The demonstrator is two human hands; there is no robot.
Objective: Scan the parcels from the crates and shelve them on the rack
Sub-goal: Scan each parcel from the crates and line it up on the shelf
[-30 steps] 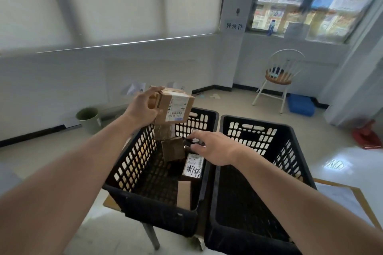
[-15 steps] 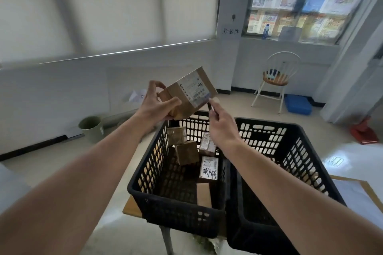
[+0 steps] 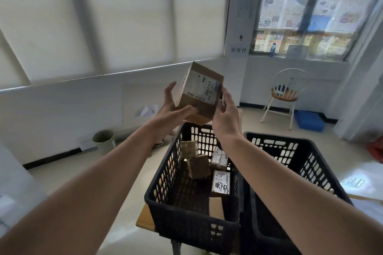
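Lifted higher since before, my box (image 3: 200, 92) tilts, label facing me, above the left crate (image 3: 165, 180). Left hand (image 3: 173, 109) cradles it with fingers spread; right hand (image 3: 224, 114) presses its side. Crates sit on a counter (image 3: 145, 220).

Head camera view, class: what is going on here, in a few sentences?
A person holds a small cardboard parcel up above the left black crate, label side facing them. The left hand supports it from below and the right hand steadies its right side. More parcels lie in that crate; the right crate beside it shows none. No rack is in view.
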